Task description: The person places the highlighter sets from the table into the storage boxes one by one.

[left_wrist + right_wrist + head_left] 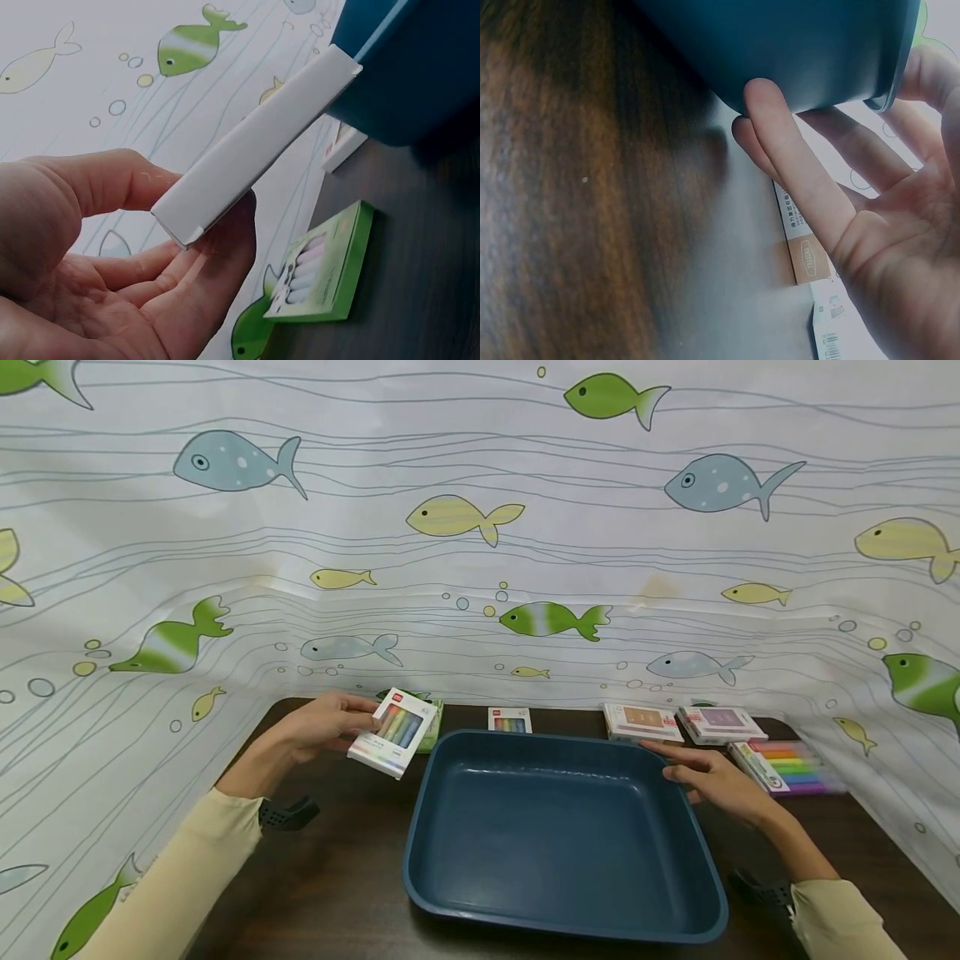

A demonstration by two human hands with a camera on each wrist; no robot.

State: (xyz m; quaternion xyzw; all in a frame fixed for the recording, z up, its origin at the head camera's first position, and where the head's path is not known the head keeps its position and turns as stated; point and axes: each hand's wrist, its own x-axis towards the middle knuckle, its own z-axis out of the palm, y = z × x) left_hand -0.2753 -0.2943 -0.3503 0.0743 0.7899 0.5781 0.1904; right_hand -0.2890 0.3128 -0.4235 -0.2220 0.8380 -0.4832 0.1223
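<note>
Jutting from left grip [327,728]: white box [395,737], seemingly pinched near one edge.

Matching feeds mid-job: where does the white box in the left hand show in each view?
Head: left of centre, white box in the left hand, windowed face showing.
Left wrist: around the centre, slanting, narrow side showing.
Right wrist: not in it.
Shared landmark: blue tray, lower centre-right in head, upper right in left wrist, top in right wrist.
</note>
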